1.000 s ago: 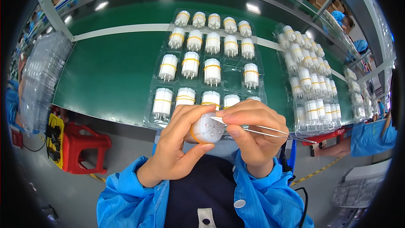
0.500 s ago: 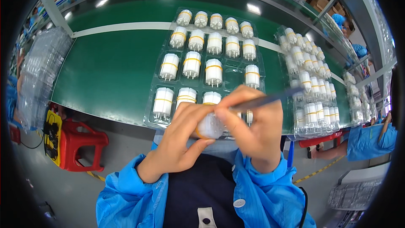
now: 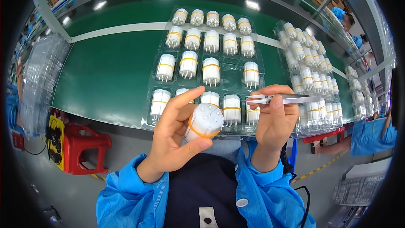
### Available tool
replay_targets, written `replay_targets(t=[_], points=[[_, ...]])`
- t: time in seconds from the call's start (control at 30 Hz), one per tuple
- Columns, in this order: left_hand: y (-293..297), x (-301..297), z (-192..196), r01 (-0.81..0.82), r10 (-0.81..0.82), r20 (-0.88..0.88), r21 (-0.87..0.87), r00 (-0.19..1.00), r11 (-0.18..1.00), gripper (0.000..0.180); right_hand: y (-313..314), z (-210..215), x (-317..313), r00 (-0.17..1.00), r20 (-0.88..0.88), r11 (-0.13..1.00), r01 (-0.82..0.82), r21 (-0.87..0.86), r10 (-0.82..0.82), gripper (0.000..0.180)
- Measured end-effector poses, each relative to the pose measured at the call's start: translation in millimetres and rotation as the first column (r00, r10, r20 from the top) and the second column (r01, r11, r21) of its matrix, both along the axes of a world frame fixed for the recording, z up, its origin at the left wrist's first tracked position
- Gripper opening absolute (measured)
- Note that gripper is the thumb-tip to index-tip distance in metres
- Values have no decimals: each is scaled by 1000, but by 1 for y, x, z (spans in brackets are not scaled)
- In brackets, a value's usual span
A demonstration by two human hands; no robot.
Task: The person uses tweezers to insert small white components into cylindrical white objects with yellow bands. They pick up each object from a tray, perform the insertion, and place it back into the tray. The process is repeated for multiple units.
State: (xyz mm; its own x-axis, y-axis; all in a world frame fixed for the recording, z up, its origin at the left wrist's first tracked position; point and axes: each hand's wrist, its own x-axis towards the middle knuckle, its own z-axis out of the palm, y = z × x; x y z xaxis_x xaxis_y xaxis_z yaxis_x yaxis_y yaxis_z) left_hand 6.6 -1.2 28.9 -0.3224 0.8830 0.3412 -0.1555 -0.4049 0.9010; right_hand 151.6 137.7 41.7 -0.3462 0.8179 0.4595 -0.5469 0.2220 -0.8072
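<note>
Two bare hands at lower centre of frame. Left hand (image 3: 175, 141) clamped on white cylinder part (image 3: 203, 122) with yellow band — thumb below, fingers behind, slotted end face toward camera. Right hand (image 3: 274, 120) just right of it, fingers pinched together on metal tweezers (image 3: 283, 99); tweezers lie level, apart from part. Behind hands, clear plastic tray (image 3: 152, 116) on green belt (image 3: 109, 71) holds rows of like white parts. Second tray (image 3: 312, 71) at right — also filled. Red stool (image 3: 82, 145) at lower left.
</note>
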Motion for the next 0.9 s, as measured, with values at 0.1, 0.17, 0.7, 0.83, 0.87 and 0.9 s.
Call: replay_targets(t=[0.1, 0.17, 0.7, 0.83, 0.87, 0.9], points=[[1, -1, -3, 9, -9, -10, 14, 1000, 1000, 73, 1, -2, 0, 1000, 5, 1000, 12, -3, -12, 22], [3, 2, -5, -68, 67, -30, -33, 997, 997, 70, 1, -3, -1, 1000, -3, 999, 25, -31, -25, 22], [67, -11, 40, -154, 82, -731, -32, 677, 988, 38, 60, -59, 62, 844, 148, 855, 497, 146, -516, 16], [108, -21, 58, -256, 119, -887, 1, 447, 967, 32, 61, -66, 66, 860, 130, 869, 481, 114, -493, 16], [120, -21, 53, -274, 134, -924, 33, 357, 961, 32, 60, -66, 65, 861, 138, 871, 479, 110, -490, 16], [134, -21, 43, -306, 107, -944, 7, 312, 952, 32, 59, -65, 64, 863, 146, 875, 473, 107, -484, 16]])
